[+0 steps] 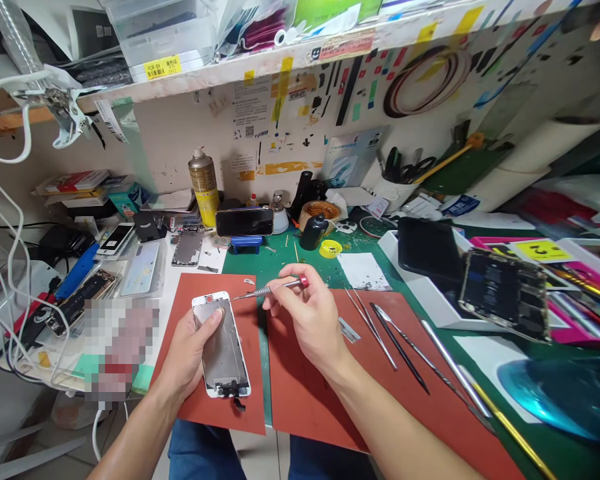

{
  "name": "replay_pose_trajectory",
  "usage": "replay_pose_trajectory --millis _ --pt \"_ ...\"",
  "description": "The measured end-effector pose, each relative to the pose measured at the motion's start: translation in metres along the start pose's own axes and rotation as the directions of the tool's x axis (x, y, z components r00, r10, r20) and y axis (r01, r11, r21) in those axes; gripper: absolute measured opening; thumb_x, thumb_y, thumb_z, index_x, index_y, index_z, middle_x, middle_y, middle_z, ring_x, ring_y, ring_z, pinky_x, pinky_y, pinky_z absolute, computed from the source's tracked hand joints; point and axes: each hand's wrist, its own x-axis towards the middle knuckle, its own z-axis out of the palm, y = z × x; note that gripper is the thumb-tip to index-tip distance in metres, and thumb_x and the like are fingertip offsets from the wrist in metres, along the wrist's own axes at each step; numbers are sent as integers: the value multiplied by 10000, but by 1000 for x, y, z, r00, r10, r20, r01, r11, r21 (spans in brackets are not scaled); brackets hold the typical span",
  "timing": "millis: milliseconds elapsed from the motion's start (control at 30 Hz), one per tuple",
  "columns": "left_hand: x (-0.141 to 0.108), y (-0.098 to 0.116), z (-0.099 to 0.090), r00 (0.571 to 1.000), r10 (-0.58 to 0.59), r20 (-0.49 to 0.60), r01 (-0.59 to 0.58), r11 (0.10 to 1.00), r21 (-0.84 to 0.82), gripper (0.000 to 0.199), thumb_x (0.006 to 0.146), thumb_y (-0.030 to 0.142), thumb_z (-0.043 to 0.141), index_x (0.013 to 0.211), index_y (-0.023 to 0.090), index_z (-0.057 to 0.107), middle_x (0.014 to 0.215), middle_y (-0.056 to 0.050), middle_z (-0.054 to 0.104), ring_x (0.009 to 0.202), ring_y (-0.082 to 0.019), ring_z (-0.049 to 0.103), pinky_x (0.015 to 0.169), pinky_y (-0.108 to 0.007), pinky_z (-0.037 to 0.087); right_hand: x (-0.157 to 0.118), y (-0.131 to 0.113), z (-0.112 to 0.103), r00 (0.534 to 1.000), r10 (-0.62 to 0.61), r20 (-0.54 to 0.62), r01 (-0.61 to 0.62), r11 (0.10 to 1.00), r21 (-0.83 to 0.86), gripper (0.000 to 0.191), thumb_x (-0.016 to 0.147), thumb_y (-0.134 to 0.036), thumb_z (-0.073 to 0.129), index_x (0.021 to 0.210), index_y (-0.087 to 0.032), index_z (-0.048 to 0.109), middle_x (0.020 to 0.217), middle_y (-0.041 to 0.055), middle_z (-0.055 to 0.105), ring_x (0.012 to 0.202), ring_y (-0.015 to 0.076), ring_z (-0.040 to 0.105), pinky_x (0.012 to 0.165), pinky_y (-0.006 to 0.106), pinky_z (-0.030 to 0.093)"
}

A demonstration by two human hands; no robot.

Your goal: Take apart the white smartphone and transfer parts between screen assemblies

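Note:
My left hand [193,350] grips a white-framed phone screen assembly [226,357] by its left side, thumb pressed on the grey metal back plate. A black flex cable [239,403] hangs from its lower end. My right hand [307,313] pinches a slim screwdriver [267,289] with a red end cap. Its tip points left, close to the upper right edge of the screen assembly; whether it touches is too small to tell. Beneath both hands lie reddish-brown mats [300,400]. Tweezers [373,327] and a black pointed tool [401,348] rest right of my right hand.
A phone [245,222] leans on a blue stand [247,244] behind the mats. To the right, an opened phone body [505,293] sits on a white tray [440,310]. White cables [10,267] hang at left. A shelf [260,63] runs overhead.

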Motion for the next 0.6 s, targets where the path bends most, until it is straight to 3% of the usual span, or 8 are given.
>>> replay_pose_trajectory --millis 133,467,600 --pt "0 0 0 1000 7 -9 -7 1000 -3 394 854 409 860 1129 163 722 1037 -97 784 723 -163 723 788 -312 609 0 0 0 1000 -6 1 6 1000 -3 268 841 -329 746 983 -249 534 751 -36 678 619 163 675 560 277 536" --pt "1 -2 -2 1000 4 -16 -4 1000 4 416 851 419 862 1148 168 715 1058 -104 786 775 -199 752 787 -336 621 0 2 -1 1000 -14 -20 14 1000 0 257 838 -295 735 989 -246 533 752 -33 689 621 158 667 559 271 519" --pt "1 -2 -3 1000 3 -16 -2 1000 30 381 883 414 835 1140 170 692 1054 -96 781 799 -190 754 818 -323 613 2 1 -2 997 27 -69 -18 992 126 315 838 -340 727 1048 -261 505 793 -20 727 672 193 710 602 309 557"
